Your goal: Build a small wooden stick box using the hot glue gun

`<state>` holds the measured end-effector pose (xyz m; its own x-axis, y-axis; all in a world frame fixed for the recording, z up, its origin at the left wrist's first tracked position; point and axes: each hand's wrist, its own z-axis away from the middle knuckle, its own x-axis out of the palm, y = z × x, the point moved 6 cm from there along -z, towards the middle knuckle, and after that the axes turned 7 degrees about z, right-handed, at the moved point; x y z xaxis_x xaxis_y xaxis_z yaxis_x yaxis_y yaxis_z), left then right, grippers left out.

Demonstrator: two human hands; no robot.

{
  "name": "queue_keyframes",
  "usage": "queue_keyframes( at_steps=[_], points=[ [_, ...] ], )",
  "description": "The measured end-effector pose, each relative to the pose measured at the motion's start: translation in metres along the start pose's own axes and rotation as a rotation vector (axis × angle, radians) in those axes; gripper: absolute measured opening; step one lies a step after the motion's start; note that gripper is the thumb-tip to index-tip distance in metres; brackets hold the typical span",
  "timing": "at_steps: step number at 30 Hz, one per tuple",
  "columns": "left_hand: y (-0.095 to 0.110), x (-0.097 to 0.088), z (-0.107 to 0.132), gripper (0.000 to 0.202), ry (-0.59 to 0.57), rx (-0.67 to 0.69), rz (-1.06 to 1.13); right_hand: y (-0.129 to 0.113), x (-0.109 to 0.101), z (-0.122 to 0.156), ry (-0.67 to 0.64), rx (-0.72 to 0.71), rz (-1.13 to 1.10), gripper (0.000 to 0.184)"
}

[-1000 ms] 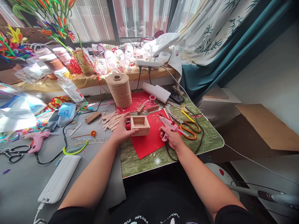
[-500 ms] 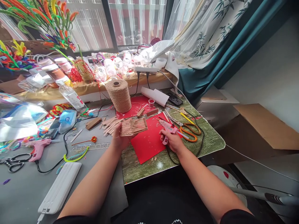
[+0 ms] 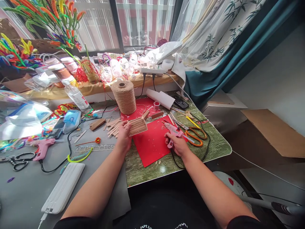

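Observation:
My left hand (image 3: 124,137) grips a small box made of wooden sticks (image 3: 138,126), turned so that its flat slatted side faces me, above the red paper sheet (image 3: 152,144). My right hand (image 3: 177,145) is closed around the handle of a pink glue gun (image 3: 173,132) lying on the red sheet's right edge, its nozzle pointing away to the left. A pile of loose wooden sticks (image 3: 113,124) lies just left of the box.
A big spool of jute twine (image 3: 124,96) stands behind the box. Orange-handled scissors (image 3: 194,135) lie right of the glue gun. A second pink glue gun (image 3: 42,147), black scissors (image 3: 16,161) and a white power strip (image 3: 64,187) lie on the grey table at left.
My left hand picked the box up from the red sheet and tipped it over, so its slatted side now shows instead of its open top. My right hand kept hold of the glue gun.

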<state>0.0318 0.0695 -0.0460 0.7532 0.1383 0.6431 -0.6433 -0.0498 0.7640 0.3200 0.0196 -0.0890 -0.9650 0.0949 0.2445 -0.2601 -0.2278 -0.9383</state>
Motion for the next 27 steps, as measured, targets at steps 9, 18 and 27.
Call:
queue_keyframes(
  at_steps=[9, 18, 27],
  points=[
    [0.002, -0.01, -0.006, 0.06, 0.119, 0.049, -0.025, 0.002, -0.001, -0.001, -0.015, 0.014, -0.007, 0.037],
    [0.001, -0.008, -0.004, 0.061, 0.104, 0.033, -0.048, 0.0, 0.0, -0.001, -0.002, 0.001, -0.011, 0.037],
    [0.003, -0.013, -0.007, 0.065, 0.11, 0.1, -0.088, 0.002, -0.001, -0.001, -0.019, 0.013, -0.003, 0.038]
  ],
)
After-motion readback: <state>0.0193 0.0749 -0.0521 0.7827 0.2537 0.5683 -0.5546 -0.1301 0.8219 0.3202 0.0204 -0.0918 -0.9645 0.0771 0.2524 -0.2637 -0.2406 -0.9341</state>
